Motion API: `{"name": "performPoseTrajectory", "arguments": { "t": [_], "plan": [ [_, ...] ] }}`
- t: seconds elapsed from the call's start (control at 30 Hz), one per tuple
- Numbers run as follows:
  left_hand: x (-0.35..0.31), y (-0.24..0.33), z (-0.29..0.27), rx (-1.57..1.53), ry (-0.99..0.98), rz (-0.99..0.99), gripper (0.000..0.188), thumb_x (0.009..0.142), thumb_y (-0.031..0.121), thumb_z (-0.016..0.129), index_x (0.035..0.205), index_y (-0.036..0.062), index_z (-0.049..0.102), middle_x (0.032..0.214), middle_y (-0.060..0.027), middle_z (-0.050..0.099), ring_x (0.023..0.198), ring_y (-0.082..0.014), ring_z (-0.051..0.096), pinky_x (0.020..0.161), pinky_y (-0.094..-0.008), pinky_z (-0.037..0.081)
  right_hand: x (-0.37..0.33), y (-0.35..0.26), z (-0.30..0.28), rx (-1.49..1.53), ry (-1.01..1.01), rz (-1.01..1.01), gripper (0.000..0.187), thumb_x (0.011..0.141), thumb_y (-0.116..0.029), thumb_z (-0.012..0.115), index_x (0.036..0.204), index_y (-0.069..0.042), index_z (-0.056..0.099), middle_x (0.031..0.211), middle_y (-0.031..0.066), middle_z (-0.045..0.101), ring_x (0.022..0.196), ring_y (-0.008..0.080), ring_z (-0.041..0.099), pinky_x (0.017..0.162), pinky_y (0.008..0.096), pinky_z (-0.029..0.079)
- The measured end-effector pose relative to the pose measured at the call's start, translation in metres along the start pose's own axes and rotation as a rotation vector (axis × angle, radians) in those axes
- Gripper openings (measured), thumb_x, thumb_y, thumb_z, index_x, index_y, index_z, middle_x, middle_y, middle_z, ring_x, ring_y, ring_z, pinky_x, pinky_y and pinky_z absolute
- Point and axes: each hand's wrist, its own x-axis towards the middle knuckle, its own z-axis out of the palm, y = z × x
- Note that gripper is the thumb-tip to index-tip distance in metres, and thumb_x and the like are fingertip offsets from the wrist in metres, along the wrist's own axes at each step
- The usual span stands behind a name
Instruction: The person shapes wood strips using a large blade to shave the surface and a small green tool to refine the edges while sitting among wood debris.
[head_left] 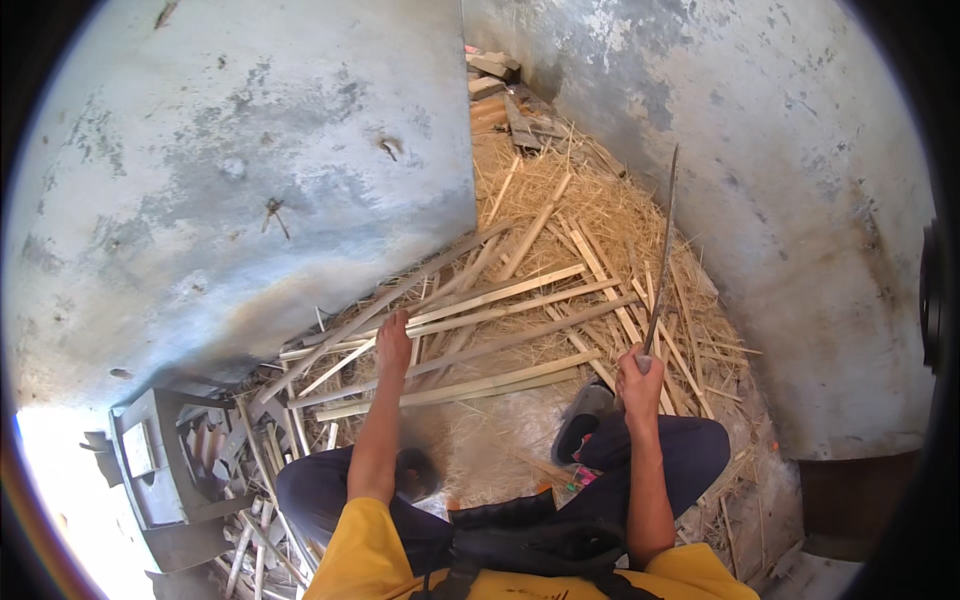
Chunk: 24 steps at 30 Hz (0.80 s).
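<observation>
My right hand (640, 383) is wrapped around the handle of a long knife (664, 250). Its dark, narrow blade points up and away from me, beside the right-hand wall. My left hand (393, 345) reaches forward with its fingers curled around a pale bamboo strip (340, 369) in the pile. The hand itself hides part of that grip. More split bamboo strips (500, 318) lie crosswise beyond and to the right of it, some overlapping. A wider strip (470, 390) lies nearest my feet.
Straw-like shavings (610, 200) cover the floor ahead. Worn, stained walls rise at the left (250, 180) and right (790, 200). A grey frame-like object (160, 450) stands at the lower left, beside more sticks (250, 545). Bricks (488, 75) lie at the far end.
</observation>
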Motion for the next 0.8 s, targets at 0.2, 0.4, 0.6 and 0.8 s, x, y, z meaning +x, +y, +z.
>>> {"name": "performPoseTrajectory", "arguments": {
  "t": [0.2,0.4,0.6,0.8],
  "plan": [
    [0.081,0.055,-0.125,-0.333,0.384,0.065,0.018,0.097,-0.006,0.051,0.111,0.0033,0.057,0.088,-0.019,0.063,0.087,-0.0376,0.065,0.076,-0.0472,0.052,-0.004,-0.001,0.005,0.056,-0.039,-0.003,0.015,0.094,-0.013,0.069,0.086,-0.007,0.058,0.063,-0.0026,0.053,0.049,0.006,0.046,0.043,0.0246,0.033],
    [0.104,0.153,-0.256,-1.077,0.496,0.116,0.018,0.111,0.007,0.044,0.127,0.0042,0.052,0.097,-0.0069,0.061,0.095,-0.0202,0.063,0.089,-0.0435,0.054,-0.006,0.002,0.006,0.077,-0.068,-0.121,0.018,0.095,-0.015,0.07,0.084,-0.005,0.061,0.065,-0.006,0.052,0.055,0.0033,0.045,0.049,0.0248,0.033],
    [0.045,0.204,-0.335,-1.683,0.761,-0.184,0.015,0.11,0.007,0.043,0.124,0.0083,0.046,0.109,-0.0075,0.056,0.1,-0.019,0.058,0.116,-0.0567,0.045,-0.024,-0.009,0.019,0.057,-0.136,-0.188,0.041,0.101,-0.028,0.072,0.129,0.001,0.071,0.07,-0.0071,0.054,0.056,0.0006,0.042,0.049,0.0236,0.031],
    [-0.03,0.193,-0.346,-2.001,0.626,-0.147,0.007,0.104,0.011,0.05,0.111,0.0091,0.049,0.1,-0.0063,0.053,0.1,-0.0218,0.054,0.112,-0.0517,0.041,-0.037,-0.019,0.013,0.548,-0.342,-0.137,0.056,0.106,-0.035,0.065,0.149,0.0,0.054,0.057,-0.0084,0.037,0.044,0.0027,0.034,0.042,0.022,0.027]
  ]
}}
